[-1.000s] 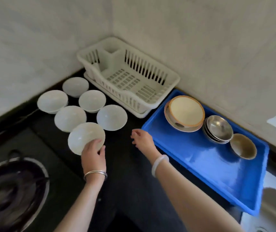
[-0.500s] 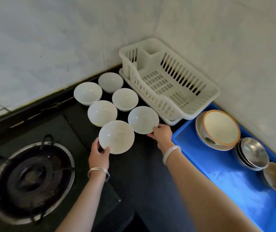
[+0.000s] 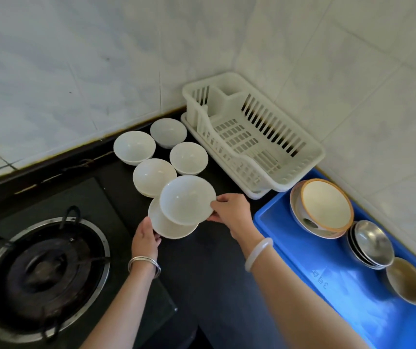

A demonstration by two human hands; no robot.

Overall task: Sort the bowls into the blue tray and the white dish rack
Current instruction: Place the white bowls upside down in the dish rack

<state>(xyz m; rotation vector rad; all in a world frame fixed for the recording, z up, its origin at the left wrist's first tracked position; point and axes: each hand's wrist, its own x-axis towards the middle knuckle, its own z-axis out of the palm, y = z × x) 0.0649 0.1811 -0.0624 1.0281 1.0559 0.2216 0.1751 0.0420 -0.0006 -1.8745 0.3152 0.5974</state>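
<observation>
- Head view: right hand (image 3: 229, 212) pinches the rim of a white bowl (image 3: 186, 199), thumb over the edge and fingers beneath; the bowl is lifted, tilted, and overlaps a second white bowl (image 3: 169, 227).
- Left hand (image 3: 145, 239) clamps the near-left rim of that lower bowl, fingers closed on the edge; whether it rests on the black countertop (image 3: 201, 273) I cannot tell.
- Four more white bowls (image 3: 154, 176) sit clustered behind, between the gas burner (image 3: 43, 270) and the white dish rack (image 3: 252, 137), which holds nothing.
- Blue tray (image 3: 302, 260) carries a tan-rimmed bowl (image 3: 326, 205), stacked steel bowls (image 3: 372, 244) and a brownish bowl (image 3: 407, 282).
- Handling judgement: bowls look rigid, glossy, light, breakable; slippery at the rim. A rim pinch serves; nesting needs gentle contact.
- Pose: both forearms reach forward, wrists near level, bangles on each.
</observation>
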